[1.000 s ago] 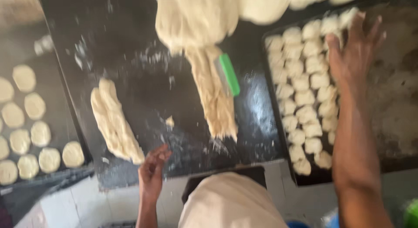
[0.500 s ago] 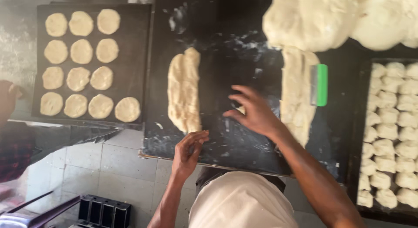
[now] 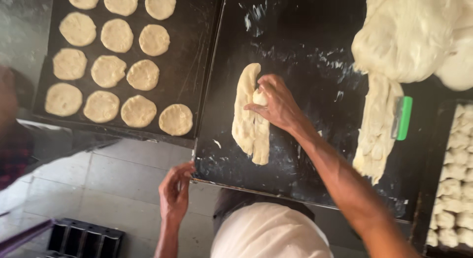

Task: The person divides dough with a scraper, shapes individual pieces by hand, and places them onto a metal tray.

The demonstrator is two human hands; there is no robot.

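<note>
Gripping dough strip (image 3: 250, 121), right hand (image 3: 276, 103) mid-board.

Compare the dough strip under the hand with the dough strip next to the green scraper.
The dough strip under the right hand lies alone mid-board, apart from any other dough; the dough strip by the green scraper runs out of the big dough mass. The first is shorter and smoother; the second is longer with a ragged lower end. The first is being touched; nothing touches the second but the scraper at its edge. Both are pale and lie on the dark board.
</note>
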